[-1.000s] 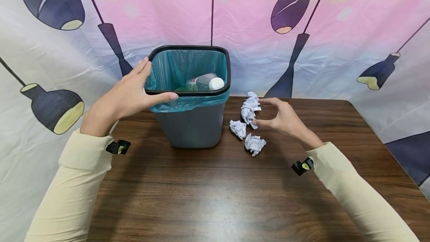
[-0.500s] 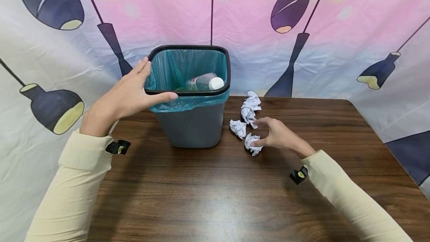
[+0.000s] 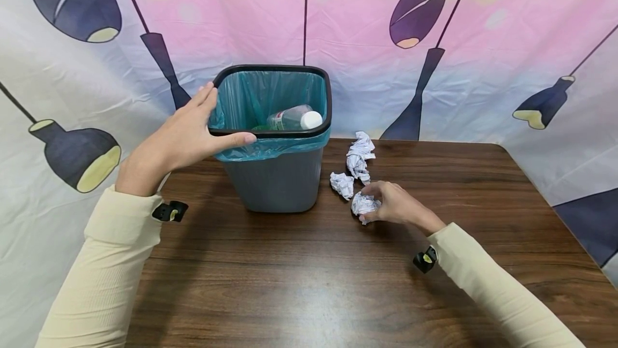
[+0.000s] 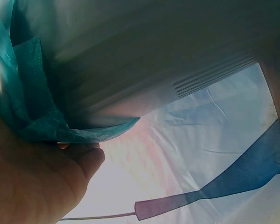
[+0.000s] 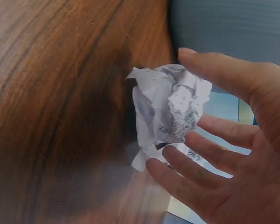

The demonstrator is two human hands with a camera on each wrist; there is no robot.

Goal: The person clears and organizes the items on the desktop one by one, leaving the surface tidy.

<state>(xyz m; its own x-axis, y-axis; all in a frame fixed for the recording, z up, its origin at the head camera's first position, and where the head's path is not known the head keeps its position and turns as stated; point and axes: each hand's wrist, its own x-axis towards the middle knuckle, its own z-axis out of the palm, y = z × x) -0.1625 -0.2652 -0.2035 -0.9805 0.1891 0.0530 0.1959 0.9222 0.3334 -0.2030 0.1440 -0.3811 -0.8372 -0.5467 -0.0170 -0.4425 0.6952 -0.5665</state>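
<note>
In the head view my left hand rests against the near left corner of a grey trash bin, its thumb along the front rim. A teal liner bag folds over that rim, and in the left wrist view my left hand shows beside it. My right hand is low over the table around the nearest crumpled paper ball. From the right wrist, its thumb and fairly straight fingers spread about the paper ball; a firm grip does not show.
Two more crumpled papers lie right of the bin: a small paper ball and a longer crumpled paper. A clear plastic bottle with a white cap lies inside the bin. Behind the wooden table hangs a printed cloth.
My right hand has come down and nearer, from beside the long crumpled paper to the nearest paper ball. My left hand and the bin have stayed put.
</note>
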